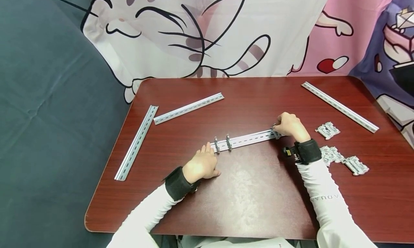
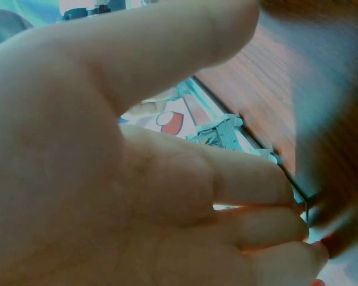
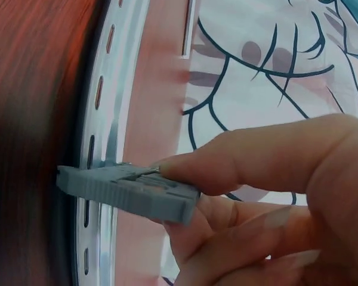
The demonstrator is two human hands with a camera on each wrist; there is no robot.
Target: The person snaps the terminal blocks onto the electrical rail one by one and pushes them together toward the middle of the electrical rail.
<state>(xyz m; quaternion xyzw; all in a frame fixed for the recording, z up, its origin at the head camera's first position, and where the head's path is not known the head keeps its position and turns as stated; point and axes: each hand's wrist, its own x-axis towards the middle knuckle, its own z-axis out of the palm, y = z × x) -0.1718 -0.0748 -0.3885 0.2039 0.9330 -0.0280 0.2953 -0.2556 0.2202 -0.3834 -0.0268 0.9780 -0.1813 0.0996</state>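
Note:
A slotted metal DIN rail [image 1: 250, 139] lies across the middle of the table. My left hand [image 1: 201, 164] rests at its left end, fingers extended over the rail and thumb spread away. Beside those fingertips, two thin grey clip-on terminal blocks stand upright on the rail, one block [image 1: 217, 145] nearer the hand and the other block [image 1: 229, 142] a little to the right. At the right end, my right hand [image 1: 291, 126] pinches another grey terminal block [image 3: 128, 193] between thumb and fingers. In the right wrist view, that block sits crosswise over the slotted rail [image 3: 101, 131].
Two more rails lie at the left, one slanted rail [image 1: 136, 143] and one rail [image 1: 189, 108] behind it. Another rail [image 1: 339, 106] is at the back right. Loose grey block pieces [image 1: 327, 130] and a further cluster [image 1: 355, 165] lie near the right forearm.

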